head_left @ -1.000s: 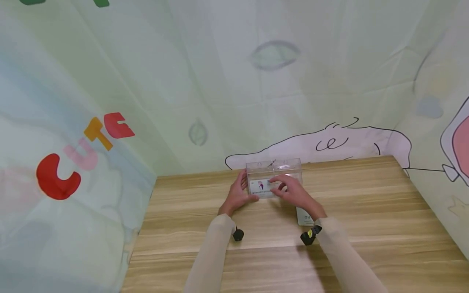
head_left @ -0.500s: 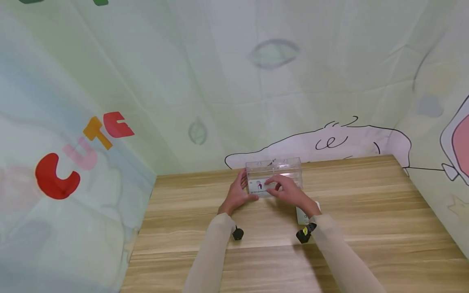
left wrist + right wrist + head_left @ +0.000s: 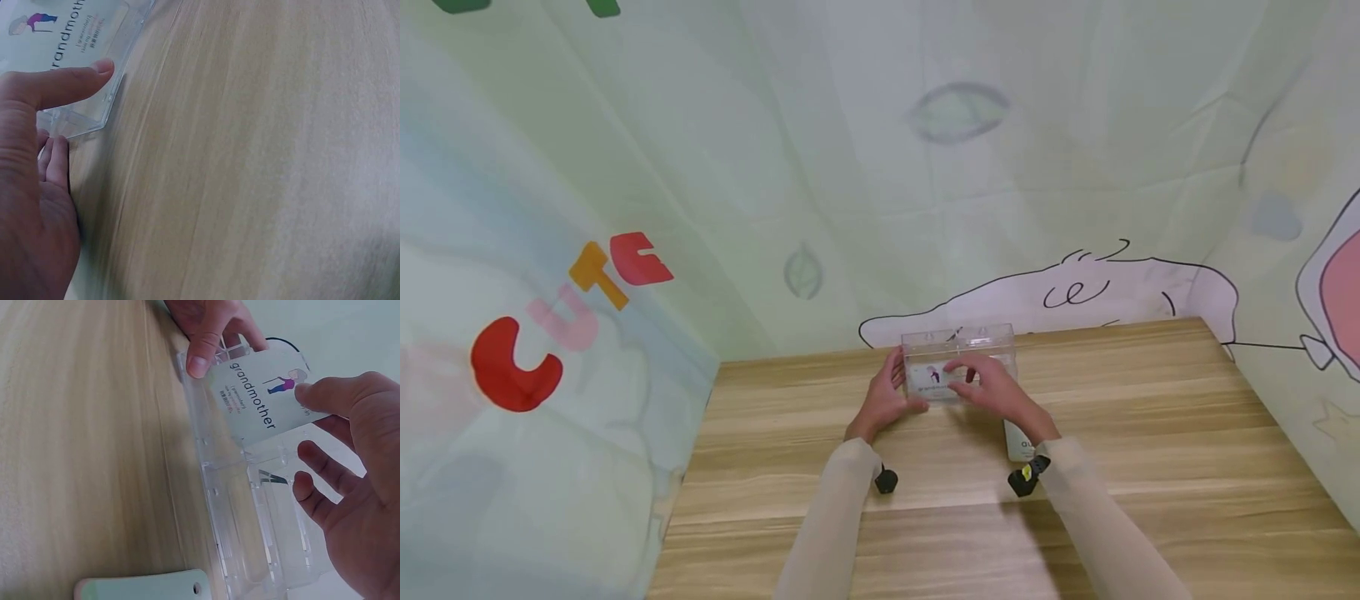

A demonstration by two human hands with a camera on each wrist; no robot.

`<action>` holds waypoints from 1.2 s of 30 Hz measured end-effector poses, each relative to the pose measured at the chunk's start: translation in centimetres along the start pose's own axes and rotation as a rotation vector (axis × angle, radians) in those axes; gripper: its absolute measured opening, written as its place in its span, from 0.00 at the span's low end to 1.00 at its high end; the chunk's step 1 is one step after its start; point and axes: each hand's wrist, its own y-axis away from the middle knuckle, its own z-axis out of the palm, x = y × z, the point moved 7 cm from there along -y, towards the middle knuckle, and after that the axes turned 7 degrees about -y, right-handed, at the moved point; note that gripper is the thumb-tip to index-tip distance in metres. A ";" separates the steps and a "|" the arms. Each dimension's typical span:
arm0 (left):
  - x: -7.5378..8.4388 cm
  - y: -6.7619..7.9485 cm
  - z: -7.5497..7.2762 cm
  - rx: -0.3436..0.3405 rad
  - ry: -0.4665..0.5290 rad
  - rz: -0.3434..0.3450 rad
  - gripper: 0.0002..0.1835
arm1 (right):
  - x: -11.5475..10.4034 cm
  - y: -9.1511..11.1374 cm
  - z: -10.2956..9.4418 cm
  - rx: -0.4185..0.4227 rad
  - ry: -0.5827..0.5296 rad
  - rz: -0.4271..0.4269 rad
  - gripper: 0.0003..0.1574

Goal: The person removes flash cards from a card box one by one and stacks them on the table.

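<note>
A clear plastic box [image 3: 958, 337] with two side-by-side compartments stands near the table's back edge. My left hand [image 3: 883, 398] grips its left end, thumb over the front rim and fingers around the side. Between thumb and fingers my right hand [image 3: 996, 393] pinches a "grandmother" flashcard [image 3: 256, 403], which shows a small figure with a cane. The card overlaps the left compartment, its lower edge within the box's front wall in the right wrist view. Part of the card is behind my right fingers in the head view.
Another pale green flashcard [image 3: 1018, 448] with a punched hole lies on the wooden table [image 3: 1150, 467], partly under my right wrist. A printed cloth backdrop [image 3: 850, 150] rises right behind the table and along its left side.
My right hand has shifted slightly left with the grandmother flashcard, covering a bit more of its printed word. The left hand and the box have stayed in place.
</note>
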 end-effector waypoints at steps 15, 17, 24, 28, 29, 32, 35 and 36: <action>-0.2 0.0 -0.1 0.008 0.028 0.008 0.64 | -1.0 0.1 -2.4 0.081 -0.018 0.045 0.24; -0.2 0.0 -0.1 0.008 0.029 0.009 0.64 | -1.1 0.2 -2.7 0.085 -0.024 0.046 0.24; 0.0 0.1 -0.1 0.004 0.009 0.007 0.63 | -1.1 0.6 -4.0 0.100 -0.030 0.034 0.28; -0.2 0.1 -0.1 0.003 0.000 -0.006 0.63 | -1.0 1.2 -4.6 0.102 -0.028 0.049 0.29; -0.3 0.1 -0.1 0.001 -0.004 -0.013 0.64 | -1.0 1.3 -4.8 0.101 -0.026 0.053 0.29; -0.4 0.0 -0.1 0.001 -0.002 -0.013 0.64 | -0.9 1.9 -5.4 0.106 -0.017 0.071 0.30; -0.4 0.0 -0.1 -0.001 0.002 -0.004 0.64 | -0.9 2.5 -6.1 0.112 -0.002 0.095 0.32; -0.4 0.0 -0.1 -0.001 0.004 -0.001 0.64 | -0.8 2.7 -6.3 0.115 0.003 0.100 0.32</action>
